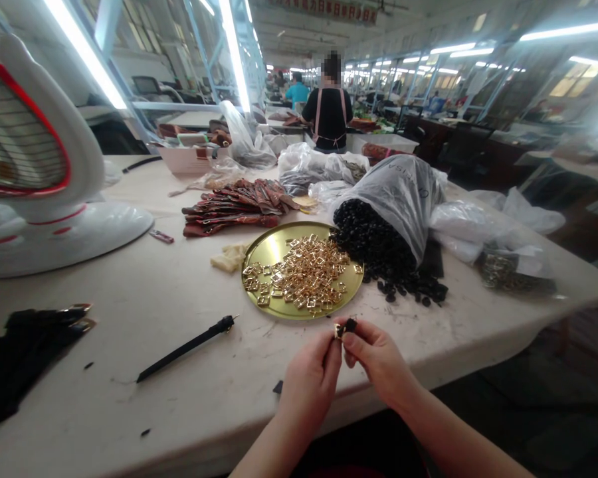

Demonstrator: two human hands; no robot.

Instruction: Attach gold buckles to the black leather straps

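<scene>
My left hand [311, 372] is closed, pinching a small gold buckle [337, 330] at the fingertips. Right beside it, my right hand [379, 358] grips a small black piece [349, 325], which looks like leather; the fingers hide part of it. Both hands meet above the front of the table, just below a round gold tray [252, 302] heaped with shiny gold buckles [311, 272]. A black strap [184, 348] with a metal end lies to the left of my hands.
Small black pieces [373, 232] spill from a plastic bag [393, 186] right of the tray. Reddish-brown strips [234, 206] are stacked behind it. A white fan [80, 219] and black straps [34, 352] occupy the left side. Beyond the table a person [329, 113] stands.
</scene>
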